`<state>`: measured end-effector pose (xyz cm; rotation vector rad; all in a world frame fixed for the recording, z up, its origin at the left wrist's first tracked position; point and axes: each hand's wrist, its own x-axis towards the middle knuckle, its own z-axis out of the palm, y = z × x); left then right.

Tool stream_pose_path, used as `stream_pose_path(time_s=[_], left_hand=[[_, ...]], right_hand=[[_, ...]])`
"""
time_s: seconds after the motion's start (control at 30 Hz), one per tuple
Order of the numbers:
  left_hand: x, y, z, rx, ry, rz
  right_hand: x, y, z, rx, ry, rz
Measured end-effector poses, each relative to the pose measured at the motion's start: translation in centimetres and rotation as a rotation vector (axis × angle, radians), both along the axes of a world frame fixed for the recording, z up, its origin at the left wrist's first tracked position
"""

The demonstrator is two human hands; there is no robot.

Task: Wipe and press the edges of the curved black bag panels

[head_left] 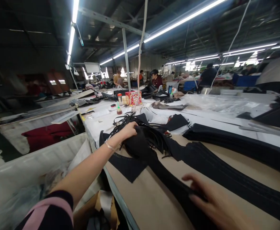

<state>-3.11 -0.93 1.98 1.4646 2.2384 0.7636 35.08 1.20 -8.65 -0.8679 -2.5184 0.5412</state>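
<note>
My left hand point(129, 130) is closed on one end of a long black fabric strip point(165, 172), beside a tangle of thin black cords point(157, 140). From there the strip runs down the table toward me. Lower right, my right hand point(209, 199) is over the strip, its thumb and fingers apart and somewhat blurred. The thumb appears to touch the black material. A pointed black piece point(130, 167) lies flat under the left hand. To the right, another long curved black piece point(216, 166) rests on the beige board point(135, 195).
A stack of black strips point(238, 140) lies right. Farther back are a red patterned box point(133, 98), a small glue bottle point(119, 109) and clear plastic sheeting point(209, 103). A white bin point(34, 169) stands left of the table edge. Other people work in the background.
</note>
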Motion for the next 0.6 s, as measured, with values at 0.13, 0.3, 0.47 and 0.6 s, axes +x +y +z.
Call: stream_pose_path(time_s=[0.13,0.3,0.47,0.6], left_hand=[[-4.4,1.9,2.7,0.072,0.176,0.175],[-3.6,-2.1,-1.4,0.088,0.322,0.219],[-1.0,-7.2,-8.3,-0.106,0.316,0.021],[-0.6,-7.6,-9.6,-0.191,0.302,-0.019]], right_hand=[[-8.8,5.4,5.0,-0.011,-0.080,0.061],[-10.9,7.4,2.9,0.120,-0.067,-0.044],[-6.6,3.0,-0.1,0.226,-0.044,0.012],[-5.0,-1.0,0.6,0.187,-0.051,-0.014]])
